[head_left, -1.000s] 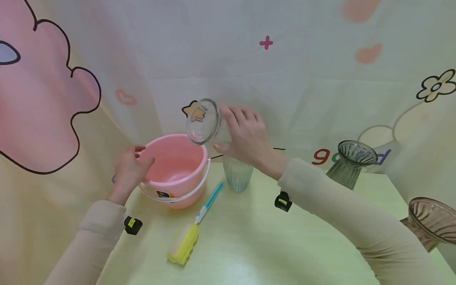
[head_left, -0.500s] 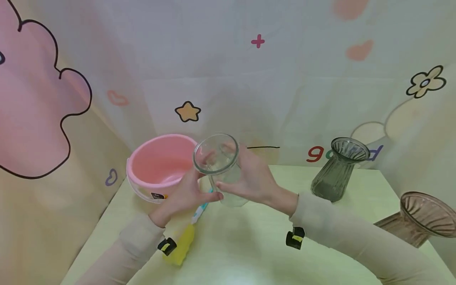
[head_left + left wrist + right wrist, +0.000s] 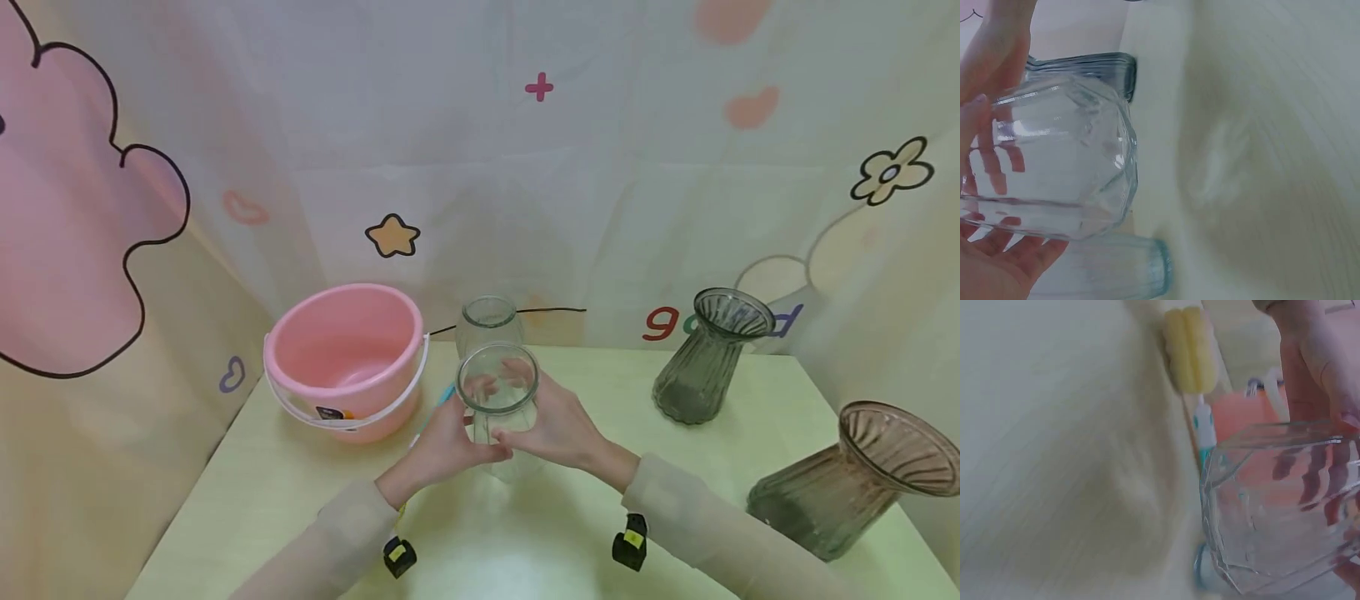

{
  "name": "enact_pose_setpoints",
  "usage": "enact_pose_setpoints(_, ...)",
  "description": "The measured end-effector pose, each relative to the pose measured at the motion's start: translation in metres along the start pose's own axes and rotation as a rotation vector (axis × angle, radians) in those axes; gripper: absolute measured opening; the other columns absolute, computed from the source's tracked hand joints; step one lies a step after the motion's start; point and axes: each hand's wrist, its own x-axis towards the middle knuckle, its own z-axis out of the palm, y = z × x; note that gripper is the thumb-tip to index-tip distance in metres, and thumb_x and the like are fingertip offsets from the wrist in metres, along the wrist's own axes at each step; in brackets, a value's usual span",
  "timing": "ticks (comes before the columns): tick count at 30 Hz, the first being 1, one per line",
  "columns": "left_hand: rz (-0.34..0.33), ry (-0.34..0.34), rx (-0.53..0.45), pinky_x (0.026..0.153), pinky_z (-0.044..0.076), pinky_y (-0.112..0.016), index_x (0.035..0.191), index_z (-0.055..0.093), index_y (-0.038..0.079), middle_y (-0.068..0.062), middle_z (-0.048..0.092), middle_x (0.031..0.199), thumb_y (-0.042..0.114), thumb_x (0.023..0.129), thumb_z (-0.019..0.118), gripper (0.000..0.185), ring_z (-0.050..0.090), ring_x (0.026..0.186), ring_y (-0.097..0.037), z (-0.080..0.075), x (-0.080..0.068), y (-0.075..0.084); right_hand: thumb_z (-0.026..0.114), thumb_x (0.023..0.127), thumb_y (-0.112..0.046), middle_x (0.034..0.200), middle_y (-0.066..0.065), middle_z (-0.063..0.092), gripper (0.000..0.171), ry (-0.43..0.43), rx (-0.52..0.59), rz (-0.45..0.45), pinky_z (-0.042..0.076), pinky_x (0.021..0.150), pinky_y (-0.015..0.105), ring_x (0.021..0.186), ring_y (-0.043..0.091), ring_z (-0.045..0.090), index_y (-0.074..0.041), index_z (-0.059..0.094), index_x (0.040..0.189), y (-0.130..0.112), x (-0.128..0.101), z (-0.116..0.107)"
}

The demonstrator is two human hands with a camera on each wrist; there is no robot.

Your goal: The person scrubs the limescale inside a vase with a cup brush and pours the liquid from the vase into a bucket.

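Observation:
A clear, faceted glass vase (image 3: 517, 465) stands upright between both hands, held above the pale green table (image 3: 570, 550). From its left side my left hand (image 3: 450, 450) grips it, fingers behind the glass and thumb in front. My right hand (image 3: 562, 423) grips the opposite side, the two thumbs almost meeting. Through the vase wall (image 3: 1072, 156) in the left wrist view, curled fingers show. The right wrist view shows the angular base (image 3: 1235, 506) of the vase tipped sideways in that camera, away from the tabletop.
Close behind is another clear ribbed vase (image 3: 487, 333). A pink bucket (image 3: 408, 383) with a white handle stands left. A yellow sponge bottle brush (image 3: 1190, 353) lies near it, mostly covered by the left arm. To the right stand a grey vase (image 3: 693, 379) and a brown vase (image 3: 813, 496).
The vase was tilted over the bucket in the right hand. It has come down rightward and upright, and the left hand has left the bucket rim and taken hold of it.

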Motion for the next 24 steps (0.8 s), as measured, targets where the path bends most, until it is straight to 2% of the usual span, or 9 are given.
enact_pose_setpoints(7, -0.077, -0.006, 0.032, 0.095, 0.041, -0.046, 0.134, 0.039, 0.014, -0.009, 0.05, 0.132, 0.025, 0.064, 0.084, 0.083, 0.047, 0.121, -0.027, 0.033, 0.026, -0.013, 0.079, 0.067, -0.032, 0.129, 0.004, 0.054, 0.08, 0.006, -0.021, 0.063, 0.049, 0.081, 0.042, 0.11, 0.021, 0.057, -0.018, 0.036, 0.133, 0.043, -0.009, -0.008)
enact_pose_setpoints(13, -0.105, -0.038, 0.087, 0.098, 0.039, -0.046, 0.137, 0.034, 0.017, -0.007, 0.047, 0.136, 0.03, 0.065, 0.083, 0.087, 0.045, 0.124, -0.023, 0.056, 0.052, -0.019, 0.08, 0.068, -0.026, 0.128, 0.011, 0.053, 0.078, 0.011, 0.09, 0.149, 0.045, 0.088, 0.049, 0.118, 0.025, 0.051, -0.016, 0.038, 0.133, 0.071, -0.012, -0.021)
enact_pose_setpoints(19, -0.17, -0.065, 0.107, 0.099, 0.039, -0.044, 0.141, 0.03, 0.013, -0.007, 0.044, 0.139, 0.034, 0.067, 0.081, 0.091, 0.043, 0.126, -0.023, 0.076, 0.078, -0.021, 0.078, 0.073, -0.025, 0.132, 0.011, 0.051, 0.079, -0.039, 0.12, 0.229, 0.041, 0.09, 0.058, 0.122, 0.032, 0.046, -0.015, 0.034, 0.138, 0.093, -0.012, -0.04)
enact_pose_setpoints(24, -0.194, -0.073, 0.096, 0.1, 0.037, -0.042, 0.142, 0.028, 0.014, -0.005, 0.041, 0.141, 0.032, 0.069, 0.08, 0.092, 0.04, 0.129, -0.022, 0.087, 0.097, -0.023, 0.074, 0.077, -0.028, 0.139, 0.012, 0.044, 0.077, -0.084, 0.132, 0.283, 0.037, 0.095, 0.057, 0.126, 0.035, 0.041, -0.016, 0.032, 0.139, 0.11, -0.01, -0.051)
